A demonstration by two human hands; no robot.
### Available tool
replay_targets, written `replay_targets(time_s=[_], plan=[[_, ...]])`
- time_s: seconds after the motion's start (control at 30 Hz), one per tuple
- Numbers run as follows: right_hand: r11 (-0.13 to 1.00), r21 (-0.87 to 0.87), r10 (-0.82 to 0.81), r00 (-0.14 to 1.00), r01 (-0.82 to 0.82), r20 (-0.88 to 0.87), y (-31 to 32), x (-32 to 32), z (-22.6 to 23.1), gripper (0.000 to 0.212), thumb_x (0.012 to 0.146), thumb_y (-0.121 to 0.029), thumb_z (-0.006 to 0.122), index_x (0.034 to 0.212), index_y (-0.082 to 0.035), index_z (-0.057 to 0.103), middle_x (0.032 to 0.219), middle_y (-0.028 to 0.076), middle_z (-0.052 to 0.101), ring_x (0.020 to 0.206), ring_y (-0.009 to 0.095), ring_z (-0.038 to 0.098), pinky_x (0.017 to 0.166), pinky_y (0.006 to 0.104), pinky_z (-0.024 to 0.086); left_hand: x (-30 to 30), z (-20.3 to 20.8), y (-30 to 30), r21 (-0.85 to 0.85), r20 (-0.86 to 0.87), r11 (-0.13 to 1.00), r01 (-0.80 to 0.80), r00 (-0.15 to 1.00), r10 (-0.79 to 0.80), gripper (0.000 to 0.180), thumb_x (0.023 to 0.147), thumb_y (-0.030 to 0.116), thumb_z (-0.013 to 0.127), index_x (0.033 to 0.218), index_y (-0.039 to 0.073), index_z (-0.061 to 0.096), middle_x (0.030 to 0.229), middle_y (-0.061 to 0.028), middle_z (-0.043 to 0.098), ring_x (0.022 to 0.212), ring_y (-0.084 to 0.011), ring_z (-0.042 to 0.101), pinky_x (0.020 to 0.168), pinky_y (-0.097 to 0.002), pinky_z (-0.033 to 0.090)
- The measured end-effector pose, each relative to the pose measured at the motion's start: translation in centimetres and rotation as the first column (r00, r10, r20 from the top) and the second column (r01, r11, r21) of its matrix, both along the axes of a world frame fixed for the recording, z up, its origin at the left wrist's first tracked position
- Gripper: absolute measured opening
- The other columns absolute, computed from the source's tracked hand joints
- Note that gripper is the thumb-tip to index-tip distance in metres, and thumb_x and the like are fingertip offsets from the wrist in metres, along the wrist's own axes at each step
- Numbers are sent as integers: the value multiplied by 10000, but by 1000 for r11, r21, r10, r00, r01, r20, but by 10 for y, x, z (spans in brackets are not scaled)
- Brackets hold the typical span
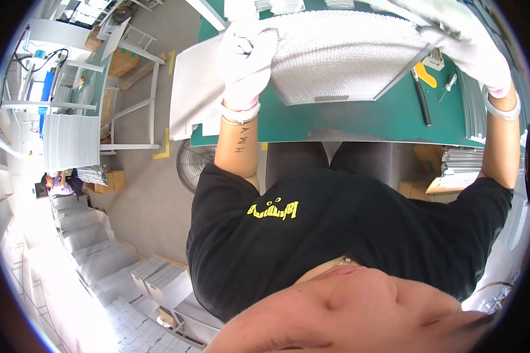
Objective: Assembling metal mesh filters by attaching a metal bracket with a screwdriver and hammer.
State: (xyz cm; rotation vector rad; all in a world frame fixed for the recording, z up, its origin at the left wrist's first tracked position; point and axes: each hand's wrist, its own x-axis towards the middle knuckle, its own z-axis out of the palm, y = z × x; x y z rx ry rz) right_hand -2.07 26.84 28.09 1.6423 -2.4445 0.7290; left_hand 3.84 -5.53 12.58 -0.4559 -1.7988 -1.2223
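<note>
Head view: we hold a silvery trapezoid mesh filter panel (341, 56) flat over the green work mat (359, 120), gripped at both ends, probably to keep it steady. Our white-gloved left hand (244, 62) and right hand (474, 47) each clasp an edge.

You have several brown cardboard boxes in view. One squat carton (111, 181) sits on the floor at 9 o'clock, beside a stack of pale sheets. A second brown box (122, 62) stands at 10 o'clock, behind the white frame stand, with a smaller one (93, 41) just beyond it at the upper left. Under the table at 3 o'clock you see a further brown carton (415, 189), partly hidden. At 7 o'clock, open-topped boxes (159, 276) hold grey sheets. No screen can be made out.
</note>
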Motion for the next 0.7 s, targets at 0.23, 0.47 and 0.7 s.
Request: replay_targets(time_s=[0.23, 0.47, 0.7], plan=[[723, -235, 629, 759, -650, -166, -46, -27, -12, 468, 777, 59, 701, 1237, 9, 634, 1033, 191, 682, 928, 339, 673, 780, 357, 543, 14, 9, -5, 79, 156, 995, 54, 986, -66, 107, 864, 74, 739, 899, 31, 647, 638, 77, 504, 551, -7, 385, 485, -189, 306], [974, 76, 220, 972, -214, -85, -49, 4, 7, 331, 810, -22, 711, 1133, -15, 639, 1015, 176, 685, 895, 340, 687, 791, 350, 555, 6, -27, 25, 320, 56, 941, 111, 989, -136, 519, 800, 160, 833, 1181, -20, 532, 971, -56, 632, 815, -93, 573, 725, -257, 489], [996, 38, 84, 996, -84, -9, -59, -8, -10, 377, 820, -32, 697, 1191, -26, 632, 1023, 178, 689, 936, 321, 693, 807, 368, 552, 23, -163, 28, 151, 276, 980, -133, 957, 87, 828, 709, 221, 903, 1298, -89, 411, 1123, -158, 635, 998, -229, 637, 883, -342, 515]])
